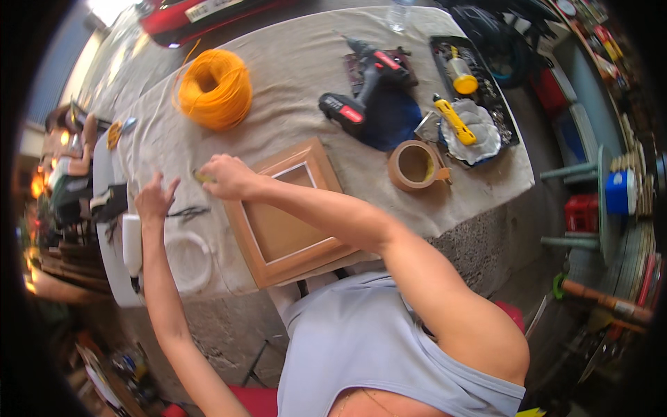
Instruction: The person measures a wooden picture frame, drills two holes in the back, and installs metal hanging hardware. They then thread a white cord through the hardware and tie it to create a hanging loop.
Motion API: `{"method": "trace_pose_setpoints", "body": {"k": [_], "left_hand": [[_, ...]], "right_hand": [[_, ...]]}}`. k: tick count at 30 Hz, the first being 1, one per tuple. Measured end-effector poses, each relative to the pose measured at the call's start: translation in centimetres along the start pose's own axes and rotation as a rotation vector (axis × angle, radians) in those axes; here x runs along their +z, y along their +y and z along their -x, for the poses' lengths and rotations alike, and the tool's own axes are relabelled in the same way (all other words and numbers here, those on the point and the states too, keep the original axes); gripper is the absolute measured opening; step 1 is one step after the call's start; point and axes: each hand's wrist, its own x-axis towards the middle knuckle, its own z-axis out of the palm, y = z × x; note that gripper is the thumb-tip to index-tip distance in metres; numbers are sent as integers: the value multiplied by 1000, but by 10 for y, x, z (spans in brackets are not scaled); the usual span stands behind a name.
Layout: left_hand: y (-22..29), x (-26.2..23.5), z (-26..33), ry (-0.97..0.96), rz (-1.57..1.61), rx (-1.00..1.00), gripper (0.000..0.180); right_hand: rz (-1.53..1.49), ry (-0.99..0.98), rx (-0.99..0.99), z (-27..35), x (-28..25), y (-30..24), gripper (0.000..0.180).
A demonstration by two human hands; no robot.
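A wooden picture frame point(321, 163) with a white inner edge and a brown panel lies at the near side of the cloth-covered table. My right hand point(233, 179) is closed above its far left corner, on a small yellowish object point(203, 178) too blurred to name. Left of it, my left hand point(156, 197) is raised over the cloth with thumb and fingers apart, holding nothing. Near my left forearm are a coil of white cord point(207, 254), a white bottle point(130, 243) with a dark tip, and a dark, thin-handled tool point(191, 212).
A spool of orange twine point(217, 90) stands at the far left. On the right are a cordless drill point(375, 76), a roll of brown tape point(411, 167), a yellow utility knife point(455, 121) on a white cloth, and a black tray point(511, 125). Beyond the table is a red car point(163, 26).
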Motion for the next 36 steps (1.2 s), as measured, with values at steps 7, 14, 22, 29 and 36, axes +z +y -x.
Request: {"method": "trace_pose_setpoints", "body": {"k": [7,14,22,29,36], "left_hand": [[14,15,15,-29,-109,-204,50],[83,13,-3,193,271,59,47],[225,-67,-53,182,680,381,40],[402,-117,-167,212,918,686,32],[635,-104,-264,122,1055,870,33]], "right_hand": [[262,623,-109,124,-273,42,8],[824,769,756,268,-518,201,24],[785,401,640,286,-524,259,35],[615,647,366,298,-512,261,22],[686,555,510,288,-509,264,39]]}}
